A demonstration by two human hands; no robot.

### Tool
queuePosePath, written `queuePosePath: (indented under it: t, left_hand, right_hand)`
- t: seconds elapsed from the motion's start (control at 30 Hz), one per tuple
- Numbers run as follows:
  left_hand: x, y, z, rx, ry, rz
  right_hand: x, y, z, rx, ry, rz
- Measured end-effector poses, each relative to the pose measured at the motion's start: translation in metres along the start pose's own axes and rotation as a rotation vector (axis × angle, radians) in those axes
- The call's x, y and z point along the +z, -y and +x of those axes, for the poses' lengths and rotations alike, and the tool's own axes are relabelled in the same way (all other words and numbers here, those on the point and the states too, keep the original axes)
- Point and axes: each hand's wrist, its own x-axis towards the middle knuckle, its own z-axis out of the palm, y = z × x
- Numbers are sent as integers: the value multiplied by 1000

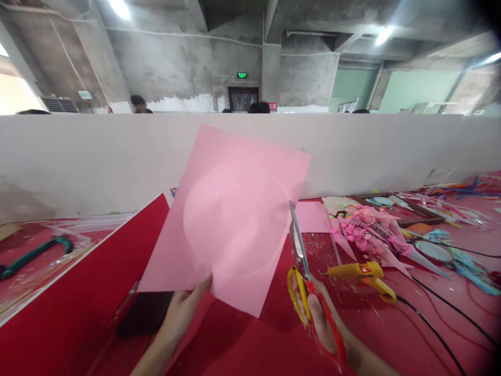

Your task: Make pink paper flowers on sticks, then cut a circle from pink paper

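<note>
My left hand [182,309] pinches the lower edge of a pink paper sheet [230,219] and holds it up over the red table [250,344]. A faint circle outline shows on the sheet. My right hand [319,316] grips scissors [303,271] with yellow and red handles. Their blades point up and touch the sheet's right edge.
A yellow glue gun [362,275] with a black cord [434,329] lies right of the scissors. Pink paper cones with pompoms [368,232] and craft scraps crowd the right side. A red board [78,282] leans at left. A white partition [78,156] runs across behind.
</note>
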Motion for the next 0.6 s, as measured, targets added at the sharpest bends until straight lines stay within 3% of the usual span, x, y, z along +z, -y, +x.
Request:
queuePosePath:
  t: [0.37, 0.6]
  left_hand:
    - [0, -5, 0, -11, -6, -9]
    - [3, -5, -3, -52, 7, 65]
  right_hand:
    - [-13, -27, -5, 108, -13, 40]
    - [-4, -13, -1, 189, -96, 65]
